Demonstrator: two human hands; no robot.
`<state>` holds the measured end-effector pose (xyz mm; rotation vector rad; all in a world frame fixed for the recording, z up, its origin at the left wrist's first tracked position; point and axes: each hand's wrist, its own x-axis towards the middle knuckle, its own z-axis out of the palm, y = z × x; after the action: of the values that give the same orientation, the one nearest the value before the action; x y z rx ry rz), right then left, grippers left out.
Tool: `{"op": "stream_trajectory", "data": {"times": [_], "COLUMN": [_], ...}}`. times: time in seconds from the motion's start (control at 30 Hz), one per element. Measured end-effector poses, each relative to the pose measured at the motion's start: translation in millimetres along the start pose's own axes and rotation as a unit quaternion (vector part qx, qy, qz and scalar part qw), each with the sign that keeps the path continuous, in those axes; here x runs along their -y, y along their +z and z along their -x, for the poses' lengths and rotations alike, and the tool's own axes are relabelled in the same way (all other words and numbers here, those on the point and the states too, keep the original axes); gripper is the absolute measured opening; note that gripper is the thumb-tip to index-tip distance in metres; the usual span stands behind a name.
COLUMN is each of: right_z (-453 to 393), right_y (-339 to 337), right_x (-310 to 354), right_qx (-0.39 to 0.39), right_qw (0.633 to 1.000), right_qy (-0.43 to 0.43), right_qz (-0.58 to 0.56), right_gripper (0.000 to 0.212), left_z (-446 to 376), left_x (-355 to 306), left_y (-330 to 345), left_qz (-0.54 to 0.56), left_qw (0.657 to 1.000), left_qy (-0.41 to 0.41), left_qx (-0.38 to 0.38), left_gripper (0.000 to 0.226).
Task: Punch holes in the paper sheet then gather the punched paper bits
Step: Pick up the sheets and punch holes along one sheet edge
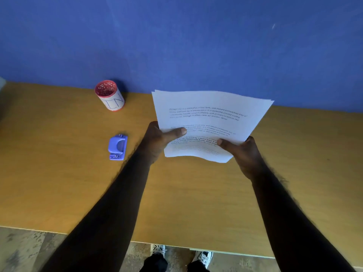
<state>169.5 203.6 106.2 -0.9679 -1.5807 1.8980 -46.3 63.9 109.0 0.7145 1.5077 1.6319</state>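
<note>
Grey floor (23, 250): nearest strip below the table edge; two patterned shoes (202, 256) and dark trouser legs at bottom centre.
Table (59, 183): yellow-brown wood-look top, front edge runs across bottom of view, back edge meets the wall.
Arms: both bare forearms reach forward over the table from the bottom corners, converging toward the middle.
Left hand (157, 142): closed on the left lower edge of the paper sheets (208, 122), thumb lying on top of the printed face, fingers hidden underneath.
Right hand (243, 152): closed on the lower right corner of the same sheets, thumb on top pointing inward, fingers hidden underneath.
Paper: white stack, several edges fanned slightly at the top, printed text blocks facing up, held between both hands, tilted with top-right corner skewed away; whether its lower edge touches the table I cannot tell. Text too blurred to read.
Hole punch (117, 147): small, blue-purple, sitting on the table left of the left hand, well apart from the paper, untouched.
Cup (109, 95): red rim and patterned red interior, white label with blue lettering, upright near the table's back edge, beyond the punch.
Wall (176, 36): plain blue, fills the upper half.
</note>
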Motion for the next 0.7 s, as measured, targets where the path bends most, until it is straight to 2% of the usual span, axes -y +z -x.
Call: {"op": "stream_trajectory", "data": {"times": [0.23, 0.47, 0.6, 0.7], "right_z": [2.3, 3.3, 2.9, 2.1], "right_y": [-2.4, -4.5, -3.2, -3.0], "right_x": [-12.5, -12.7, -19.7, -18.2], "right_qx": [0.010, 0.009, -0.012, -0.003], "right_qw": [1.000, 1.000, 1.000, 1.000], "right_qy": [0.012, -0.009, 0.018, 0.007], "right_qz": [0.000, -0.013, 0.002, 0.003], "right_gripper": [0.035, 0.036, 0.029, 0.030], "left_z": [1.8, 1.7, 6.4, 6.6], "left_x": [16.5, 11.5, 16.3, 15.5], "left_y": [5.6, 4.2, 6.2, 4.6], "left_qz": [-0.055, -0.032, -0.042, -0.037], "left_qw": [0.997, 0.999, 0.998, 0.998], "left_qy": [-0.056, -0.023, -0.051, -0.049], "left_qx": [0.008, 0.011, 0.000, -0.001], "left_gripper": [0.039, 0.038, 0.034, 0.035]}}
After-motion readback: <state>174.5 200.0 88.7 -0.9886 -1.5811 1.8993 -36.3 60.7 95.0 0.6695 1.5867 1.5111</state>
